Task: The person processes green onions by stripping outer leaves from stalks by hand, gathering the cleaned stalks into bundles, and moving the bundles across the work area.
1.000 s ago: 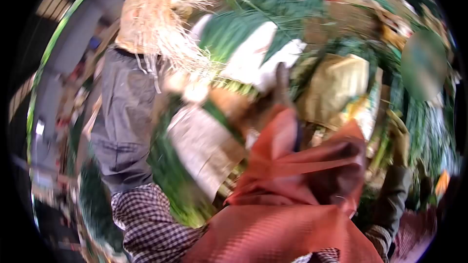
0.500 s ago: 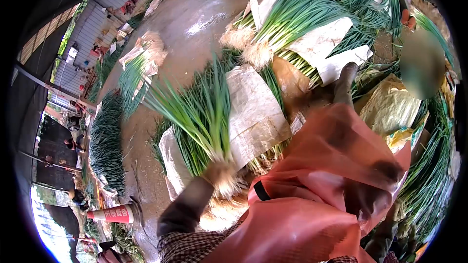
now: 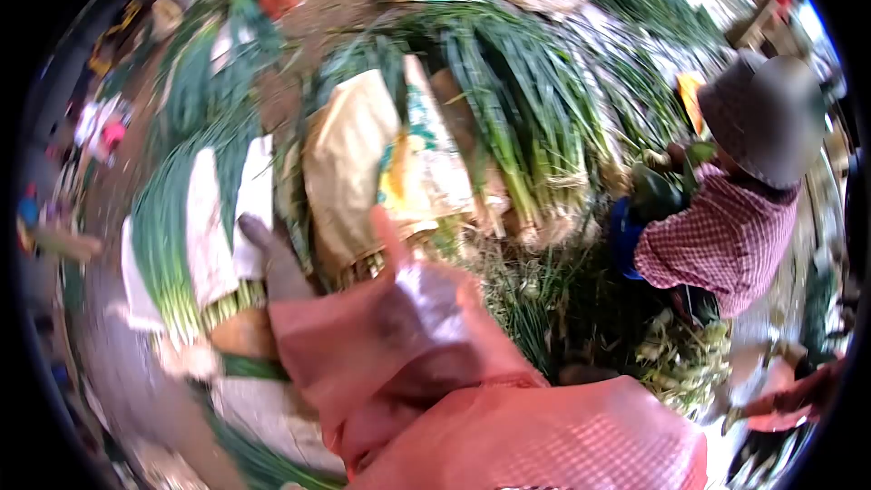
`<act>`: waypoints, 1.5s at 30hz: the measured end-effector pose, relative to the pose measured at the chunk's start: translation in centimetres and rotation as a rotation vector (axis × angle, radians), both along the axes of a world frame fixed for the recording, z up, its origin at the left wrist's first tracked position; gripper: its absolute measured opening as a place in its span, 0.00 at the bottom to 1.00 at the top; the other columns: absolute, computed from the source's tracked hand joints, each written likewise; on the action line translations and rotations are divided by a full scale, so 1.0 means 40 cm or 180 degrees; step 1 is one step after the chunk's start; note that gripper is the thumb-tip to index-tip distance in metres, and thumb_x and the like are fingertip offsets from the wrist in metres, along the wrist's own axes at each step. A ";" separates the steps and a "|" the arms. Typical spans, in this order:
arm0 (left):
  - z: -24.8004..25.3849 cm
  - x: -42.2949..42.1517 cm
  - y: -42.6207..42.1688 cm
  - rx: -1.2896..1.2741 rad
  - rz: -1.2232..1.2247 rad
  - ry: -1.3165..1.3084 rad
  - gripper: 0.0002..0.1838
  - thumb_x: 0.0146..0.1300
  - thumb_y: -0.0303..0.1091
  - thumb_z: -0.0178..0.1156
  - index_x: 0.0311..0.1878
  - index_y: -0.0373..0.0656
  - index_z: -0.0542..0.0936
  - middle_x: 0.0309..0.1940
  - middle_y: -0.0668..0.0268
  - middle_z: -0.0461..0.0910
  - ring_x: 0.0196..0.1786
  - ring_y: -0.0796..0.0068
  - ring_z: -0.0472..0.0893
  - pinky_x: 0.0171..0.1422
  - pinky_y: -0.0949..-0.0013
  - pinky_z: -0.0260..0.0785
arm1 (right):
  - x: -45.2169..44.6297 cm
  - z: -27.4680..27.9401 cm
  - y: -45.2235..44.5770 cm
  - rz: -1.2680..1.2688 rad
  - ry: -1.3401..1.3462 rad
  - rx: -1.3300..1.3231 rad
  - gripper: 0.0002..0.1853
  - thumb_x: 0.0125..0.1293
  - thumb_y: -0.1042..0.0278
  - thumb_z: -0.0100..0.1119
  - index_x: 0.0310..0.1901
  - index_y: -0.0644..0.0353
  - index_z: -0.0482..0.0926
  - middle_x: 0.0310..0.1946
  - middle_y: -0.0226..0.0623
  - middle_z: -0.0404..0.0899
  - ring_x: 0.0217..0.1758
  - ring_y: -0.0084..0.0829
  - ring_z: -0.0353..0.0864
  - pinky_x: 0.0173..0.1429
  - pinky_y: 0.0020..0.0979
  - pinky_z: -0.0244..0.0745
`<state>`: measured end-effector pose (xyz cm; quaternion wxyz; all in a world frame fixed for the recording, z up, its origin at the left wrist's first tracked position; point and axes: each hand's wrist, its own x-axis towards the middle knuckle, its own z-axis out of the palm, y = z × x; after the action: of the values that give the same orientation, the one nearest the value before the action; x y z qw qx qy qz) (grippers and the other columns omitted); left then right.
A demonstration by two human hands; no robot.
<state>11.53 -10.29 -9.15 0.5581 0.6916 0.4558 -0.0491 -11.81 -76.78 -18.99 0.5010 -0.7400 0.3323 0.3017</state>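
Observation:
Neither of my hands shows in the head view. My orange-red apron (image 3: 508, 426) covers my lap and legs, and a dark boot tip (image 3: 257, 232) sticks out past it. Left of the boot lies a bundle of green onions (image 3: 168, 254) with white sheets (image 3: 210, 227) over it, roots toward me. Straight ahead, more green onions (image 3: 508, 82) lie in a thick row, partly under a tan sack (image 3: 352, 163) and a yellow-and-white printed sack (image 3: 417, 168). At the lower left, a pale sheet (image 3: 268, 417) rests over other green onions (image 3: 249, 463).
On the right sits a co-worker in a hat and checked shirt (image 3: 726, 240), among trimmed leaves (image 3: 535, 299) and pale scraps (image 3: 685, 363). Another person in an orange apron (image 3: 789, 390) is at the right edge. Wet floor (image 3: 109, 381) shows at left.
My view has swung to the right, toward the co-worker. Half a second ago my left hand gripped a bunch of green onions near the roots; hand and bunch are now out of sight.

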 end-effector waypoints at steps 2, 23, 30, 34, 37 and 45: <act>0.104 0.179 -0.102 0.0314 -0.0409 -0.0319 0.21 0.64 0.34 0.56 0.59 0.40 0.69 0.52 0.63 0.73 0.53 0.71 0.74 0.60 0.65 0.67 | -0.014 0.003 0.004 0.0020 0.0075 -0.0004 0.16 0.65 0.55 0.59 0.41 0.61 0.75 0.39 0.38 0.77 0.38 0.27 0.76 0.44 0.30 0.74; -0.412 0.379 -1.624 -0.3314 -0.4130 0.1478 0.25 0.57 0.23 0.61 0.59 0.37 0.70 0.49 0.56 0.79 0.46 0.64 0.82 0.48 0.61 0.79 | 0.741 -0.062 -0.334 -0.1206 -0.1205 -0.0044 0.20 0.62 0.63 0.61 0.51 0.69 0.75 0.42 0.47 0.81 0.45 0.34 0.80 0.53 0.36 0.73; -0.389 0.487 -1.618 -0.2633 -0.4179 0.0557 0.15 0.60 0.27 0.58 0.51 0.36 0.76 0.31 0.65 0.81 0.23 0.87 0.73 0.22 0.83 0.66 | 0.789 -0.016 -0.456 -0.2110 -0.1696 -0.1219 0.11 0.66 0.70 0.54 0.46 0.64 0.75 0.34 0.39 0.79 0.34 0.26 0.79 0.35 0.32 0.81; -0.399 0.517 -1.512 -0.3294 -0.3853 0.0324 0.16 0.62 0.22 0.51 0.54 0.30 0.72 0.33 0.59 0.79 0.35 0.69 0.81 0.42 0.68 0.80 | 0.789 0.028 -0.511 -0.2176 -0.1196 -0.2475 0.22 0.65 0.69 0.58 0.60 0.61 0.69 0.50 0.44 0.75 0.47 0.34 0.78 0.55 0.30 0.76; -0.388 0.494 -1.473 -0.4203 -0.4261 0.0325 0.22 0.65 0.26 0.54 0.62 0.33 0.67 0.47 0.55 0.79 0.46 0.65 0.81 0.56 0.64 0.76 | 0.824 0.031 -0.358 -0.1717 -0.1837 -0.0458 0.24 0.64 0.61 0.61 0.60 0.57 0.70 0.52 0.45 0.75 0.47 0.34 0.78 0.52 0.30 0.77; -0.466 0.438 -1.424 -0.2107 -0.4260 0.1672 0.23 0.50 0.24 0.72 0.50 0.42 0.76 0.38 0.66 0.78 0.46 0.78 0.76 0.43 0.74 0.74 | 0.795 -0.058 -0.121 -0.2943 -0.1121 0.1907 0.12 0.67 0.64 0.57 0.43 0.66 0.75 0.29 0.32 0.77 0.27 0.21 0.76 0.35 0.23 0.75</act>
<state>29.07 -67.24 -27.78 0.4609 0.5826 0.0214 -0.6691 19.98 -81.63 -21.32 0.8162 -0.3828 0.4328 0.0046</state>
